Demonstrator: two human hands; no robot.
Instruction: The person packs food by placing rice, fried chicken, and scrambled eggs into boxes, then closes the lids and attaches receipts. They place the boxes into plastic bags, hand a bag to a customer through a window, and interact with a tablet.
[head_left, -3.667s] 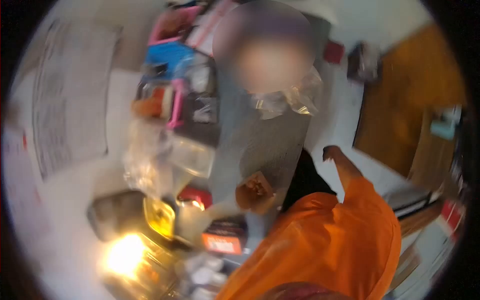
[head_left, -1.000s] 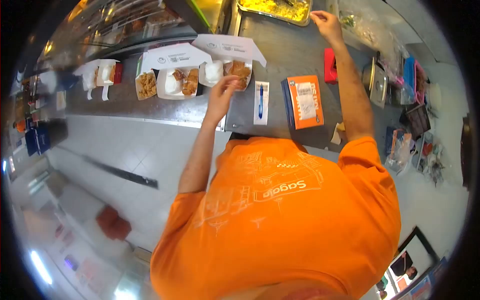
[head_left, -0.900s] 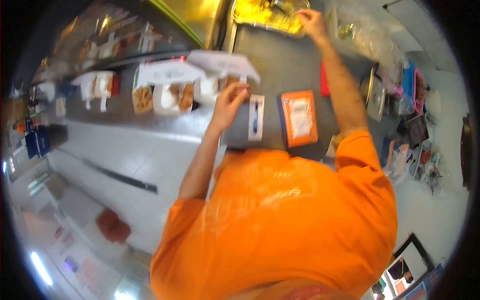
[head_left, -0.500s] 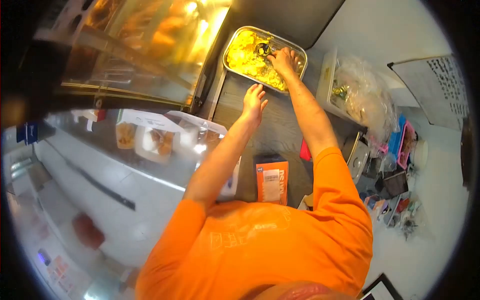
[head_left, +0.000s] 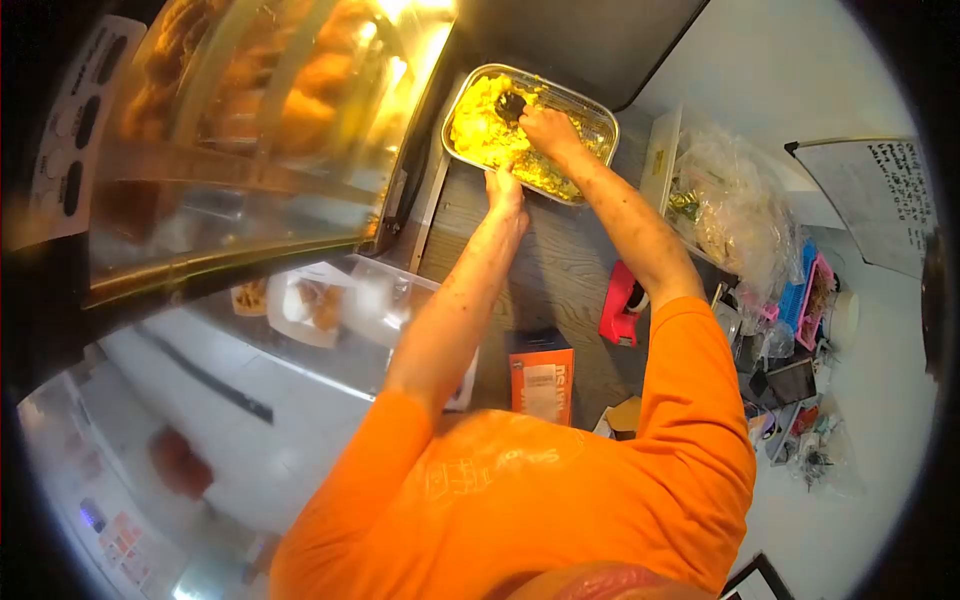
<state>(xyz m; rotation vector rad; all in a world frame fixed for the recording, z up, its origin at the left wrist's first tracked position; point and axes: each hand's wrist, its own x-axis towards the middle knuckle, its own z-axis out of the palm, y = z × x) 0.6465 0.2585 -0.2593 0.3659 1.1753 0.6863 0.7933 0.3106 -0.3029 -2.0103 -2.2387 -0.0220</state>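
Note:
A metal tray (head_left: 612, 140) of crumbly yellow food (head_left: 478, 125) sits on the dark counter at the top of the head view. My right hand (head_left: 550, 132) is inside it, fingers closed round the handle of a dark round-bowled spoon (head_left: 511, 105). The spoon's bowl rests among the yellow food, mostly on the tray's left half; the right half holds less. At the near rim is my left hand (head_left: 505, 190), gripping the tray's edge, with some fingers hidden below the rim.
A lit glass display cabinet (head_left: 270, 130) stands left of the tray. To the right, a white bin (head_left: 660, 150) holds clear plastic bags (head_left: 735, 200). Nearer me lie a red tape dispenser (head_left: 620, 310) and an orange packet (head_left: 542, 385). Clear food boxes (head_left: 325, 310) are at left.
My left hand has moved up from just short of the tray to its rim. My right hand has shifted left and closed round the spoon, whose bowl is turned differently.

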